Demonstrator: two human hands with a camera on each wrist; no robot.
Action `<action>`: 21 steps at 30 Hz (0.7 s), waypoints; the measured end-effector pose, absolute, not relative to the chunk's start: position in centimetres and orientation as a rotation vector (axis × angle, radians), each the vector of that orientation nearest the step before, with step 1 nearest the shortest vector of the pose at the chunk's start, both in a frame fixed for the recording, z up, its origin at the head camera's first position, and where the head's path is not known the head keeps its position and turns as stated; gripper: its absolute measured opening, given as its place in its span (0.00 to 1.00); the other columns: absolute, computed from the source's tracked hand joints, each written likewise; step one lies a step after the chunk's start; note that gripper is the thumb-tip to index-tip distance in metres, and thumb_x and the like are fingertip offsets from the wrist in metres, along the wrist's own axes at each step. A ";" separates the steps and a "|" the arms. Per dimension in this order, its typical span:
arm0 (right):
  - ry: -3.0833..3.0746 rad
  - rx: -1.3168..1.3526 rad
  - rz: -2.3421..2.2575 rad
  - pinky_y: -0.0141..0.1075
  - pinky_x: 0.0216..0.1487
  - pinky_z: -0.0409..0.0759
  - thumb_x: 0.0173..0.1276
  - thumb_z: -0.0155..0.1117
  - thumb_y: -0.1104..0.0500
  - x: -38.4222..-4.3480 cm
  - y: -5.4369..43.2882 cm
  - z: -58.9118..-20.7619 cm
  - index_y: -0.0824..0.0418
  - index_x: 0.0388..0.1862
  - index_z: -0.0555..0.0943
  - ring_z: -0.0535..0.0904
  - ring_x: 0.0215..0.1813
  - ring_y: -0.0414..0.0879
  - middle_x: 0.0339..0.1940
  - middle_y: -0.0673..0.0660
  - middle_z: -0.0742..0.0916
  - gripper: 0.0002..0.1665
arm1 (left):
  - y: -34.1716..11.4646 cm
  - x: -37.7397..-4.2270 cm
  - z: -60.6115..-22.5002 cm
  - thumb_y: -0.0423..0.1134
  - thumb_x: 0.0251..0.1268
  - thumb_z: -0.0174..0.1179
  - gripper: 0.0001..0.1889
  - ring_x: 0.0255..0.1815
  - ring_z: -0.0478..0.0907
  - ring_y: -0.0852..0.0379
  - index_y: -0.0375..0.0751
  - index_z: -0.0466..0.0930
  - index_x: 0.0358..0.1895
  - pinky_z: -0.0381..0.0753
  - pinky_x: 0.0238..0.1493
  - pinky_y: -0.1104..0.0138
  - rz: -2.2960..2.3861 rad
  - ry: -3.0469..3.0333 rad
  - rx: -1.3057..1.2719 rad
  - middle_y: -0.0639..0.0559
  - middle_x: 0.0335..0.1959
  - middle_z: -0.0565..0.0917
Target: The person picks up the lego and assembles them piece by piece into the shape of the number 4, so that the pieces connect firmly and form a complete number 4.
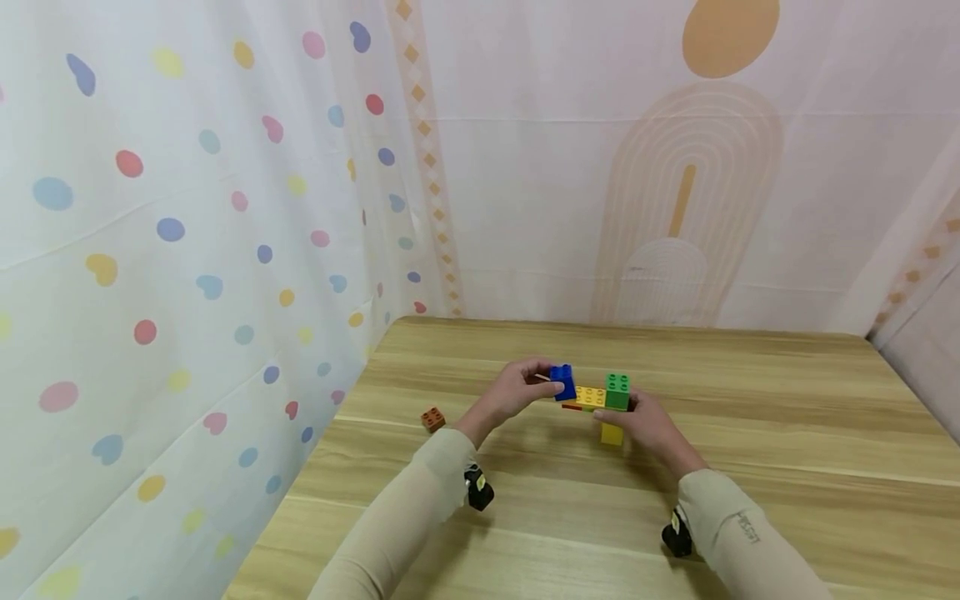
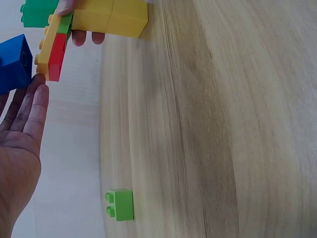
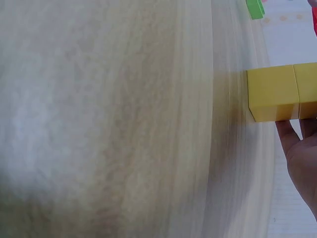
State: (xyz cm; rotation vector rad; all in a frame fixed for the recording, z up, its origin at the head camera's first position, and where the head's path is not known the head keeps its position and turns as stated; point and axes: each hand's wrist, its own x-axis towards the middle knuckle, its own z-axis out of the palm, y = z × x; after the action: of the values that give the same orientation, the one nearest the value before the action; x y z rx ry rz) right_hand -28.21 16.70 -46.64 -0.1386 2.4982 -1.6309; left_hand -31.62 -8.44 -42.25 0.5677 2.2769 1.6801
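Note:
My left hand (image 1: 517,390) pinches a blue toy brick (image 1: 562,382) at the left end of a brick structure. In the left wrist view, the blue brick (image 2: 14,64) stands just apart from a studded yellow-orange brick (image 2: 47,45). Beneath that brick are a red brick (image 2: 58,57) and a light green piece (image 2: 65,25). A darker green brick (image 1: 617,392) tops the structure's right end. Its yellow column (image 3: 275,94) stands on the table. My right hand (image 1: 651,427) grips the structure near the green brick, some fingers hidden behind it.
A brown brick (image 1: 432,419) lies on the wooden table (image 1: 570,517), left of my left hand. The left wrist view also has a loose light green brick (image 2: 121,205) on the table. Patterned curtains (image 1: 525,208) hang behind and to the left.

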 end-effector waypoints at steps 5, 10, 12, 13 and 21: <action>2.472 -0.139 -1.665 0.40 0.46 0.74 0.63 0.72 0.44 -28.3 16.5 -46.7 0.68 0.56 0.78 0.77 0.45 0.49 0.49 0.60 0.85 0.33 | -8.7 -31.7 -42.1 0.43 0.67 0.66 0.18 0.47 0.81 0.53 0.40 0.81 0.57 0.75 0.57 0.45 1.677 2.280 0.568 0.48 0.48 0.84; 2.471 -0.164 -1.666 0.40 0.47 0.73 0.64 0.72 0.45 -28.2 16.5 -46.5 0.68 0.55 0.79 0.77 0.45 0.49 0.49 0.60 0.85 0.32 | -9.0 -32.2 -42.0 0.43 0.66 0.67 0.18 0.47 0.79 0.54 0.40 0.81 0.56 0.75 0.57 0.45 1.664 2.327 0.551 0.48 0.47 0.84; 2.469 -0.162 -1.664 0.41 0.49 0.73 0.64 0.72 0.45 -28.3 16.5 -46.5 0.68 0.55 0.79 0.77 0.46 0.49 0.50 0.60 0.85 0.32 | -9.1 -32.4 -41.8 0.43 0.66 0.67 0.19 0.47 0.79 0.54 0.40 0.81 0.56 0.75 0.56 0.45 1.639 2.356 0.560 0.48 0.47 0.84; 2.469 -0.156 -1.661 0.42 0.50 0.73 0.64 0.72 0.45 -28.3 16.5 -46.6 0.68 0.56 0.79 0.76 0.47 0.49 0.50 0.60 0.85 0.32 | -9.1 -32.5 -41.6 0.43 0.66 0.67 0.19 0.48 0.79 0.53 0.39 0.81 0.56 0.75 0.56 0.45 1.627 2.368 0.567 0.48 0.47 0.84; 2.466 -0.159 -1.657 0.45 0.54 0.72 0.64 0.71 0.44 -28.4 16.5 -46.8 0.67 0.56 0.79 0.77 0.49 0.50 0.51 0.61 0.85 0.33 | -8.6 -32.8 -40.6 0.43 0.65 0.68 0.21 0.46 0.80 0.54 0.40 0.81 0.58 0.77 0.54 0.47 1.512 2.418 0.625 0.50 0.46 0.83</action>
State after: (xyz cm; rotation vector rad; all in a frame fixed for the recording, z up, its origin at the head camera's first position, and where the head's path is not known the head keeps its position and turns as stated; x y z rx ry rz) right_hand -28.44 16.51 -46.84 -0.1591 2.4656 -1.6572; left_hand -32.75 -8.61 -40.64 0.6250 2.4182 1.5118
